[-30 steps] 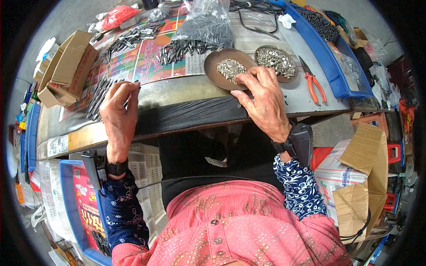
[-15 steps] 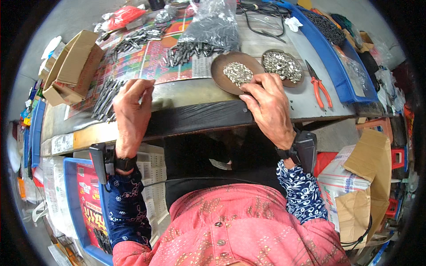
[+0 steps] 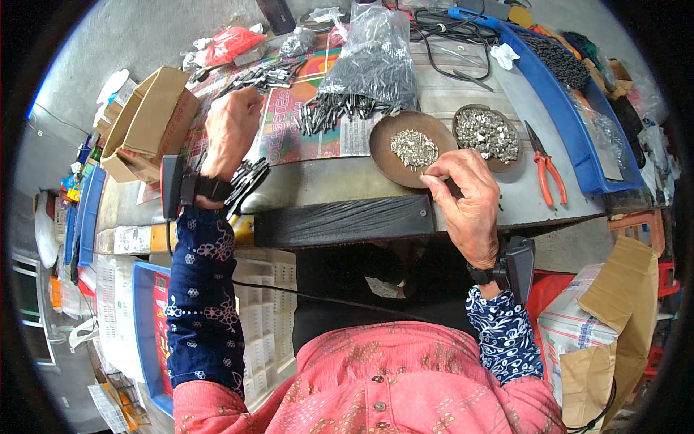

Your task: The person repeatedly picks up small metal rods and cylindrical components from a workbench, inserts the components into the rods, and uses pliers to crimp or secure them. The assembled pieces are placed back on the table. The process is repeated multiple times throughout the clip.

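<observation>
At left: left hand (image 3: 231, 134) over the printed sheet (image 3: 289, 130), right of the carton (image 3: 160, 121), with fingers curled; fingertips partly hidden, impossible to tell whether closed or gripping anything. At right: right hand (image 3: 473, 210) at the near rim of the wide bowl (image 3: 384, 148), with thumb and forefinger closed together; impossible to tell whether gripping anything. In the wide bowl: silver pins (image 3: 413, 148). Just right: small bowl (image 3: 506, 165) of silver pieces (image 3: 483, 134), then pliers (image 3: 543, 168). Near the left forearm: black rods (image 3: 249, 182).
</observation>
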Demonstrator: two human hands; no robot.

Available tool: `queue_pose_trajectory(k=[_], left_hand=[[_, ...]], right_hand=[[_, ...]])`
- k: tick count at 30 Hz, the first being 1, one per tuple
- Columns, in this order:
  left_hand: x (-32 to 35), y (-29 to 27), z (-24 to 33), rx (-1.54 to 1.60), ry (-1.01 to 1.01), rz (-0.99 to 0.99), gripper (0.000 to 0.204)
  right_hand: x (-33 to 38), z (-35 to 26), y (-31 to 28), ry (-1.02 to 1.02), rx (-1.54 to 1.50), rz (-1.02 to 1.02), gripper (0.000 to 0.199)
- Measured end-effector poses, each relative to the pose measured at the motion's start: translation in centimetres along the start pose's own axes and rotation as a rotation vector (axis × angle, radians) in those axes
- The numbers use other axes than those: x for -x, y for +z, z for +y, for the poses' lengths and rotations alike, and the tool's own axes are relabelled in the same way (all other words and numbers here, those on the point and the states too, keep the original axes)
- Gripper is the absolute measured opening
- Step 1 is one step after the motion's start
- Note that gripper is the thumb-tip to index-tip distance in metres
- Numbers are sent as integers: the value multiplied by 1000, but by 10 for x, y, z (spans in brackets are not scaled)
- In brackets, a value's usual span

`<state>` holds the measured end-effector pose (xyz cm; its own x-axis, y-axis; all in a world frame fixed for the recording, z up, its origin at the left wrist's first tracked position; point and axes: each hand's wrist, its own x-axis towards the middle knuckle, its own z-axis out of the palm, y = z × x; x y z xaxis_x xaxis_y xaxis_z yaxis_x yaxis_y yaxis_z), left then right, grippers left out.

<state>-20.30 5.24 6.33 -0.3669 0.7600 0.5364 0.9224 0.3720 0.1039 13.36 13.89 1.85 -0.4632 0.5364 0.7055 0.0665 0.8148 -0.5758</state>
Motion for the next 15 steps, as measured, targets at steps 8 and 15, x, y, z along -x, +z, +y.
queue_pose_trajectory(k=[8,15], left_hand=[[-44,49,-18,-38,143,55,8],[-77,72,-12,-60,156,-3,15]], right_hand=[[5,6,2,28,-21,52,18],[6,6,4,17,-48,94,22]])
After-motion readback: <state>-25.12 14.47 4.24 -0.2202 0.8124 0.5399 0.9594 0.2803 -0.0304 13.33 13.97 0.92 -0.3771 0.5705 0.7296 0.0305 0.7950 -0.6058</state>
